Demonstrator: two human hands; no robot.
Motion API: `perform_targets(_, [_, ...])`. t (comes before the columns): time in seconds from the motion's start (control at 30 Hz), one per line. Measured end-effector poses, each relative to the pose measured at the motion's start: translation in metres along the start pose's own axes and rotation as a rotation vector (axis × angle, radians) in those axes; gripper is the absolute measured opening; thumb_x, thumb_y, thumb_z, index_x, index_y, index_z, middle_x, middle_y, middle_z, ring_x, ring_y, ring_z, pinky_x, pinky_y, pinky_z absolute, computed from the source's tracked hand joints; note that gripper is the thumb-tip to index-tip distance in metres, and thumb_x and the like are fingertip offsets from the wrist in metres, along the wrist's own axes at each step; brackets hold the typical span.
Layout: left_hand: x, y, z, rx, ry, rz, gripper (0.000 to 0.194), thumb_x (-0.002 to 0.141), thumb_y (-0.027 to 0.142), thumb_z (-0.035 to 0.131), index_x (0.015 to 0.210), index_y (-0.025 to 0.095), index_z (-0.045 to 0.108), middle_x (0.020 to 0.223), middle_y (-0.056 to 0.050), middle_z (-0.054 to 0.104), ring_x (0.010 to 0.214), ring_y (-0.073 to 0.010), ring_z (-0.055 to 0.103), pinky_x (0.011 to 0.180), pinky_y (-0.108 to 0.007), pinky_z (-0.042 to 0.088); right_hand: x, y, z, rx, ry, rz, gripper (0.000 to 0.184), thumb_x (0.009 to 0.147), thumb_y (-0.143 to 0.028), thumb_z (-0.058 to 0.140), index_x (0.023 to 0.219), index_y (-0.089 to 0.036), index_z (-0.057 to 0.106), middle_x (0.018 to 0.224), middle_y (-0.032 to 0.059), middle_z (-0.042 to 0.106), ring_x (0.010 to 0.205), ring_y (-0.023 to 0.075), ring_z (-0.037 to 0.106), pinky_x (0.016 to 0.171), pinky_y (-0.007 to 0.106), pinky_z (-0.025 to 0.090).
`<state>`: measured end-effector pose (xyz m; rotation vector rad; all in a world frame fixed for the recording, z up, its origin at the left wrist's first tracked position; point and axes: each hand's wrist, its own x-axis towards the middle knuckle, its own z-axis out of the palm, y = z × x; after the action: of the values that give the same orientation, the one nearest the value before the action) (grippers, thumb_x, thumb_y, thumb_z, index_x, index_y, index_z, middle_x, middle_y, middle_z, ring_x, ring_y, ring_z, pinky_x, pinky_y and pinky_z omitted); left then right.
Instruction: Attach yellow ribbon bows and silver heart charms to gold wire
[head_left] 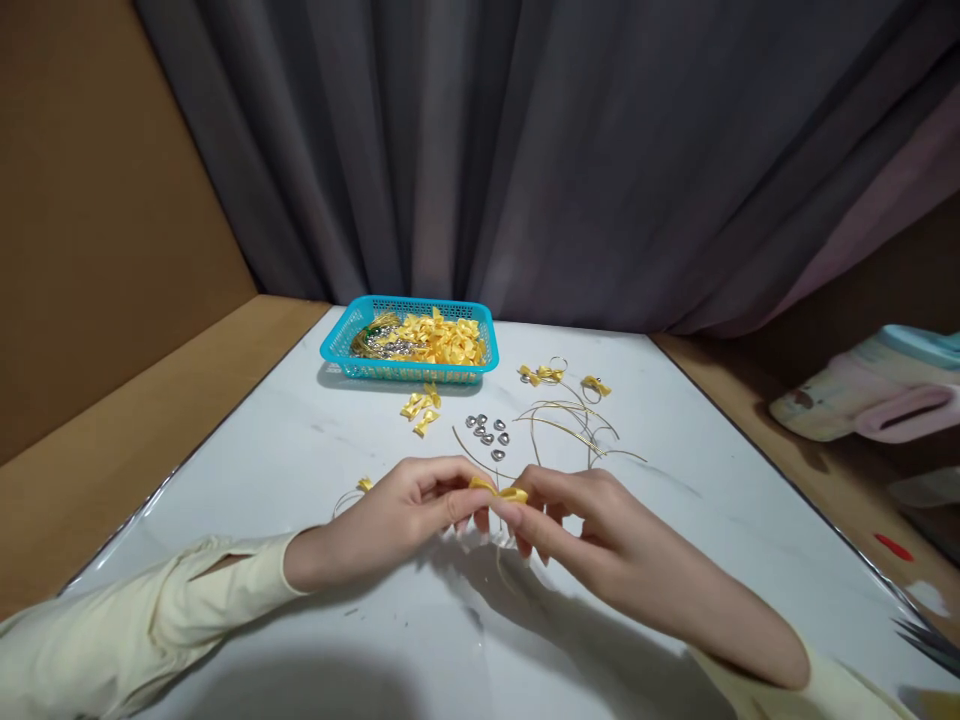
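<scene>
Between my two hands, just above the table, is a small yellow ribbon bow [510, 494]. My left hand [420, 505] pinches its left end between thumb and forefinger. My right hand [581, 515] pinches the right end the same way. A thin cord runs up and down at the bow's middle; how it is fastened there is hidden by the fingers. Just beyond my hands lie several silver bead-like pieces [487, 437]. Several gold cords [566, 425] are spread to their right. Near my left wrist lies another yellow bow [365, 484] with a loop of cord.
A blue basket [409, 372] at the back holds yellow bows, silver pieces and a bundle of gold cord. Loose bows [421, 408] lie before it. Bows with cord loops [541, 375] lie back right. A pastel tumbler [862, 385] lies at the right, beyond the white table's edge.
</scene>
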<state>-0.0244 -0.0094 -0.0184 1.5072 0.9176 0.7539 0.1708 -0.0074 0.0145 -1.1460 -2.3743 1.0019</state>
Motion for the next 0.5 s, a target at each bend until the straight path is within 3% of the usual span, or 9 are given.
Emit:
perform_targets(0.13, [-0.001,0.001,0.002,0.084,0.183,-0.058,0.032,0.086,0.04,0.052,0.109,0.02,0.058,0.107,-0.006,0.062,0.097,-0.019,0.055,0.085,-0.03,0.043,-0.001,0.001,0.017,-0.179,0.193,-0.082,0.027,0.092,-0.025,0.039,0.066,-0.018,0.043,0.051,-0.0042,0.042,0.041,0.0072,0.032,0.042,0.021,0.024])
perform_targets(0.2, [-0.004,0.005,0.004,0.16,0.183,-0.075,0.035,0.089,0.043,0.046,0.112,0.02,0.06,0.108,-0.005,0.063,0.1,-0.0197,0.055,0.09,-0.031,0.04,-0.002,0.003,0.023,-0.255,0.257,-0.11,0.025,0.091,-0.024,0.04,0.067,-0.019,0.041,0.05,-0.0048,0.039,0.041,0.0074,0.029,0.043,0.022,0.021])
perform_targets(0.33, [-0.009,0.014,0.007,0.149,-0.046,-0.063,0.036,0.092,0.042,0.039,0.11,0.021,0.062,0.099,-0.003,0.065,0.095,-0.0184,0.056,0.09,-0.029,0.04,-0.001,0.008,0.035,-0.274,0.278,-0.181,0.019,0.09,-0.02,0.038,0.073,-0.017,0.044,0.053,-0.0029,0.046,0.043,0.0082,0.034,0.044,0.022,0.022])
perform_targets(0.5, [-0.006,0.013,0.008,-0.068,-0.243,-0.041,0.038,0.095,0.04,0.034,0.096,0.018,0.064,0.092,-0.004,0.063,0.09,-0.0158,0.055,0.084,-0.027,0.041,0.001,0.007,0.038,-0.126,0.13,-0.176,0.014,0.09,-0.022,0.04,0.08,-0.016,0.049,0.063,0.0005,0.056,0.046,0.0086,0.042,0.045,0.021,0.029])
